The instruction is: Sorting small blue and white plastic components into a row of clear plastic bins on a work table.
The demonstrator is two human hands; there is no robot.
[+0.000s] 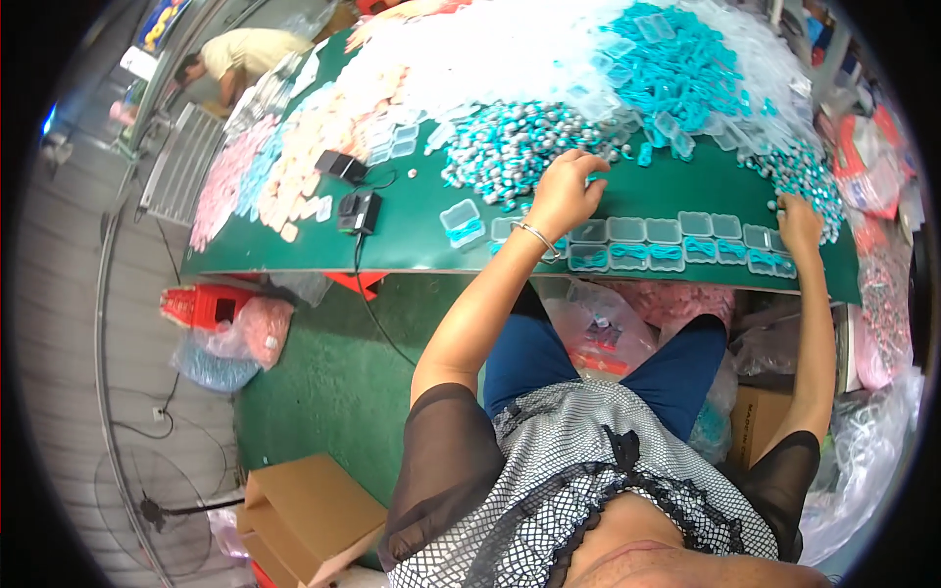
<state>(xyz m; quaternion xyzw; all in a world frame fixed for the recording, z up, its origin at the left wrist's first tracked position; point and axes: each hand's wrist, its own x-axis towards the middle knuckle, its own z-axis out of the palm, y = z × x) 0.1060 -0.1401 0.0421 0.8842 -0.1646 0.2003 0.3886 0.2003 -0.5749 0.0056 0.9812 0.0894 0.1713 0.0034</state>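
My left hand [569, 191], a bangle at its wrist, is at the near edge of a heap of small round silver-and-teal pieces [510, 147] that look like earbuds. Its fingers are curled, and a bit of teal shows at the fingertips. On the right, my right hand [801, 223] has its fingers closed at the edge of a smaller heap of similar pieces [818, 186]; what they hold is hidden. Between my hands, rows of small clear plastic boxes [627, 230] line the table's front edge, several with coiled teal cords [701, 247] inside. Another open box [462, 223] sits left of my forearm.
The green table [412, 235] also bears teal cords [667, 73], whitish clear plastic, peach pieces [333, 127] and two black devices [359, 211] with a cable hanging down. A person [245, 59] bends at the far left. A cardboard box [314, 514] and bags [221, 358] stand on the floor.
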